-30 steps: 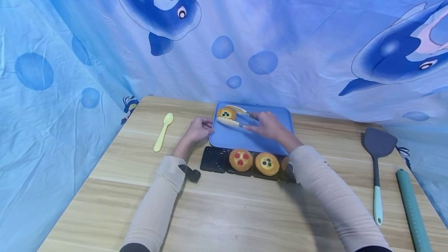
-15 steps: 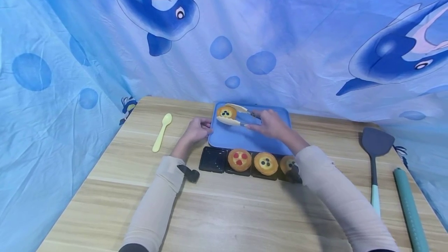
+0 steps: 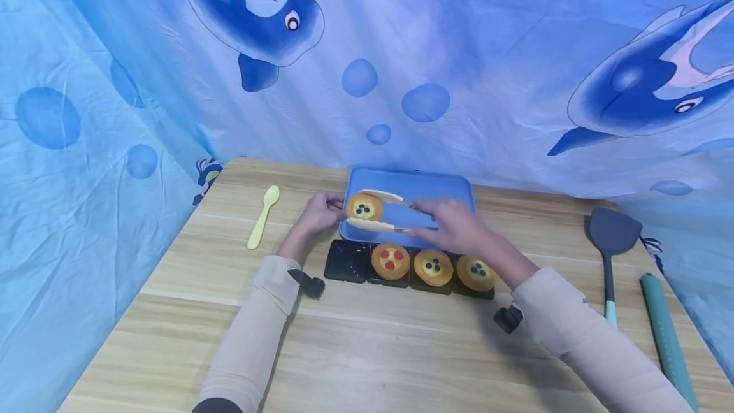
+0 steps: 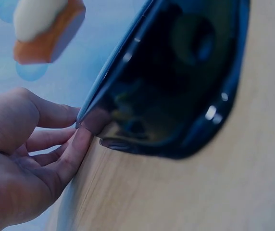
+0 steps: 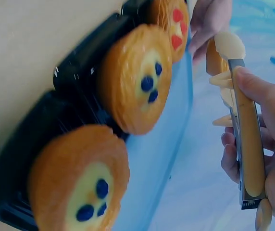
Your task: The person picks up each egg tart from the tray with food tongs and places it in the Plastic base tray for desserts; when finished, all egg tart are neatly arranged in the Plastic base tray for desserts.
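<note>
My right hand (image 3: 455, 225) holds a pair of tongs (image 5: 248, 144) with cream-coloured tips. Between those tips sits a tart with dark blueberries (image 3: 364, 209), over the left part of a blue tray (image 3: 438, 187). In the left wrist view that tart (image 4: 63, 36) shows up against the curtain, above the tray's edge. My left hand (image 3: 317, 214) pinches the tray's left edge between thumb and fingers. In front of the tray lies a black compartment box (image 3: 346, 261), its leftmost section bare. The others hold a red-topped tart (image 3: 391, 261) and two blueberry tarts (image 3: 433, 268).
A pale yellow spoon (image 3: 264, 217) lies on the left of the wooden table (image 3: 367, 349). To the right are a grey turner (image 3: 613, 231) with a mint handle and a green rod (image 3: 668, 336). A blue dolphin curtain (image 3: 459, 30) hangs behind the table.
The tongs and the tart between their tips have come from the tray's far left corner toward me. My right forearm has shifted right, uncovering the rightmost tart. My left hand keeps its place.
</note>
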A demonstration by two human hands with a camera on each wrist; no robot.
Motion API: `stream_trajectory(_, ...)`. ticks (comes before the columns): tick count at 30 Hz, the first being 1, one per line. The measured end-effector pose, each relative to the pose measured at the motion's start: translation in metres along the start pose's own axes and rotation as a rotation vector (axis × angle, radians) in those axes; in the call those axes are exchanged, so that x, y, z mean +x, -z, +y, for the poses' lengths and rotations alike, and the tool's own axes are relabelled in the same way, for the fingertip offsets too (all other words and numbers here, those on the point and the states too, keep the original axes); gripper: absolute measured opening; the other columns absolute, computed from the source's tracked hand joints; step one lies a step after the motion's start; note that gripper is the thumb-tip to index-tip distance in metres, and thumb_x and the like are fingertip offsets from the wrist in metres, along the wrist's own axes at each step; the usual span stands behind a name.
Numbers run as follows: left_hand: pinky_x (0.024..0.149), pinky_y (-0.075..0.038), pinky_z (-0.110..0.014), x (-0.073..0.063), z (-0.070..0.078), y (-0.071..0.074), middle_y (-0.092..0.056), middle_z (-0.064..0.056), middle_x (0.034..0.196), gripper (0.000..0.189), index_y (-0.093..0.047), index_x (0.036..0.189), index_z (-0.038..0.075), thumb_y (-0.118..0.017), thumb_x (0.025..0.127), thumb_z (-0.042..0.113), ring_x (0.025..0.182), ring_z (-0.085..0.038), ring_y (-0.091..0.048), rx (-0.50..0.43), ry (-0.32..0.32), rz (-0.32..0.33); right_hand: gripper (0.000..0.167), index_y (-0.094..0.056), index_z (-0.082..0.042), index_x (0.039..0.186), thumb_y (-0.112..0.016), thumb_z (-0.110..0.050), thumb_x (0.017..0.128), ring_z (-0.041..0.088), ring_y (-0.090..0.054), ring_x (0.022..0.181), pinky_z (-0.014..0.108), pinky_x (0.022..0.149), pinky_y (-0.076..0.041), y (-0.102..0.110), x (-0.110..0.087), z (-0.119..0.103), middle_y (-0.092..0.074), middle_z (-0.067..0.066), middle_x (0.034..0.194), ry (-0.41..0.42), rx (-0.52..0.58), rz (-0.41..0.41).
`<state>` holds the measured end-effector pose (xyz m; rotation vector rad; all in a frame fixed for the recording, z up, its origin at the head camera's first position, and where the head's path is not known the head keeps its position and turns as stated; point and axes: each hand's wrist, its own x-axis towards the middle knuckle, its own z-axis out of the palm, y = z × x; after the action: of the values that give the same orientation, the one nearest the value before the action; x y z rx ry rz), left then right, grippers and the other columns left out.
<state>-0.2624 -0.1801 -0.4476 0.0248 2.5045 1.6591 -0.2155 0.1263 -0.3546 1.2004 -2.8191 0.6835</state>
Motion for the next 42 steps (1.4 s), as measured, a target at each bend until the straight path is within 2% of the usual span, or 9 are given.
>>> stream_trajectory(5,0.079,-0.058,-0.032,0.002,0.000,0.001,-0.064,-0.021,0.108,0.047,-0.058,0.129,-0.010,-0.060,0.082,-0.010,0.098,-0.032,-0.063,0.012,-0.005,0.004,0.066,-0.054,0.003,0.138,-0.070,-0.042,0.091,0.029,-0.067,0.104,0.043,0.095,-0.053,-0.002,-0.012,-0.013,-0.061,0.019,0.132,0.038,0.002,-0.011)
stream_trajectory(10,0.087,-0.055,-0.035,0.001,-0.001,0.001,-0.064,-0.021,0.108,0.045,-0.059,0.128,-0.010,-0.065,0.083,-0.006,0.098,-0.031,-0.063,0.023,-0.023,0.012,0.061,-0.058,0.002,0.135,-0.074,-0.036,0.090,0.029,-0.065,0.110,0.044,0.097,-0.052,-0.006,-0.019,-0.023,-0.062,0.017,0.131,0.052,-0.002,-0.016)
stream_trajectory(14,0.084,-0.056,-0.034,0.000,-0.001,0.000,-0.064,-0.020,0.106,0.047,-0.059,0.128,-0.011,-0.066,0.082,-0.004,0.096,-0.030,-0.063,0.007,-0.029,0.008,0.058,-0.060,0.001,0.133,-0.075,-0.035,0.089,0.030,-0.061,0.116,0.045,0.099,-0.050,-0.010,-0.022,-0.029,-0.062,0.015,0.131,0.063,-0.009,-0.028)
stream_trajectory(19,0.082,-0.056,-0.034,-0.001,-0.002,0.001,-0.064,-0.020,0.107,0.046,-0.059,0.129,-0.009,-0.067,0.085,-0.001,0.096,-0.029,-0.063,0.013,-0.009,0.010,0.055,-0.062,-0.001,0.131,-0.076,-0.032,0.089,0.028,-0.062,0.115,0.045,0.096,-0.052,-0.016,-0.023,-0.034,-0.065,0.013,0.127,0.071,-0.010,-0.055)
stream_trajectory(21,0.084,-0.056,-0.035,-0.002,-0.001,0.001,-0.064,-0.020,0.108,0.045,-0.059,0.129,-0.009,-0.068,0.085,0.000,0.097,-0.030,-0.062,0.016,-0.001,0.013,0.052,-0.064,-0.001,0.129,-0.076,-0.032,0.089,0.025,-0.065,0.107,0.043,0.090,-0.055,-0.019,-0.022,-0.035,-0.068,0.011,0.121,0.086,-0.010,-0.057)
stream_trajectory(23,0.085,-0.055,-0.036,-0.001,-0.001,0.001,-0.063,-0.020,0.109,0.045,-0.059,0.128,-0.009,-0.068,0.086,0.000,0.097,-0.030,-0.062,0.018,0.002,0.014,0.042,-0.068,-0.004,0.120,-0.074,-0.032,0.090,0.019,-0.066,0.091,0.038,0.079,-0.057,-0.022,-0.021,-0.035,-0.072,0.006,0.106,0.102,-0.008,-0.069)
stream_trajectory(27,0.084,-0.056,-0.035,0.000,-0.001,0.001,-0.063,-0.020,0.109,0.045,-0.059,0.128,-0.009,-0.068,0.085,-0.001,0.097,-0.030,-0.062,-0.005,0.019,0.011,0.039,-0.067,-0.005,0.118,-0.073,-0.032,0.091,0.009,-0.057,0.070,0.030,0.065,-0.052,-0.027,-0.020,-0.035,-0.069,-0.001,0.090,0.124,0.005,-0.097)
stream_trajectory(32,0.080,-0.058,-0.033,0.001,-0.001,0.001,-0.062,-0.020,0.110,0.046,-0.058,0.129,-0.008,-0.068,0.084,-0.003,0.096,-0.030,-0.062,-0.024,0.027,0.006,0.052,-0.062,-0.002,0.131,-0.074,-0.032,0.090,0.006,-0.054,0.067,0.027,0.064,-0.051,-0.031,-0.019,-0.036,-0.071,0.002,0.098,0.118,0.009,-0.124)
stream_trajectory(42,0.081,-0.058,-0.033,-0.001,-0.001,0.001,-0.061,-0.020,0.111,0.046,-0.057,0.130,-0.009,-0.068,0.085,-0.004,0.098,-0.031,-0.062,-0.037,0.041,-0.002,0.056,-0.060,0.000,0.134,-0.075,-0.031,0.090,0.006,-0.048,0.058,0.028,0.059,-0.048,-0.033,-0.015,-0.038,-0.071,0.004,0.097,0.099,0.010,-0.161)
